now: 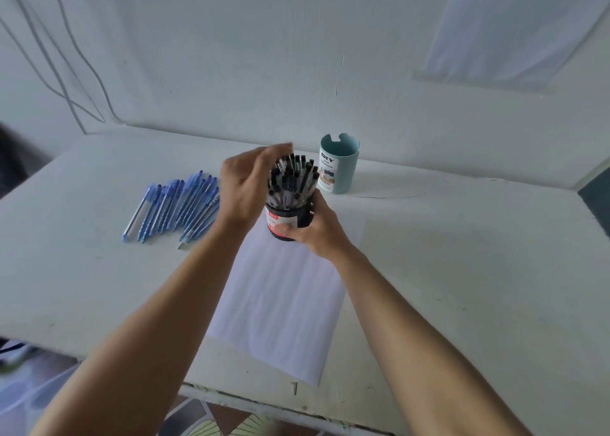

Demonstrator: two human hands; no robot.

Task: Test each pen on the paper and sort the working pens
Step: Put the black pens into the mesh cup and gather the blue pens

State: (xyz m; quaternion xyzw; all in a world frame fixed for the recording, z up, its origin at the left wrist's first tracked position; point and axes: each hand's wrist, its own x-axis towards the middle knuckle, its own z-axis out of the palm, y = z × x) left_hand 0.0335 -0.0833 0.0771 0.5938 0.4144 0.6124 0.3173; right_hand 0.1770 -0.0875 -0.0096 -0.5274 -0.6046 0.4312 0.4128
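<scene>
Nearest the camera, two bare forearms reach forward over a pale surface (462,270). A white sheet of paper (280,303) lies flat on it between the arms, one corner close to the near edge.

At the far end of the paper stands a dark pot (286,221) with a red and white label, packed with black-capped pens (292,180) standing upright. The right hand (318,229) wraps around the pot's right side, its fingers pressed against the wall and the thumb (284,229) lying across the label. The left hand (246,188) is raised beside the pens on their left, its fingers (277,150) loosely curled together over the pen tops; motion blur hides whether they pinch a pen.

To the left of the pot, a spread of blue pens (175,209) lies on the surface, side by side and fanned, apart from the paper.

Behind the pot, near the wall (264,56), stands a light blue cup (345,168) with a printed label, and nothing shows above its rim
</scene>
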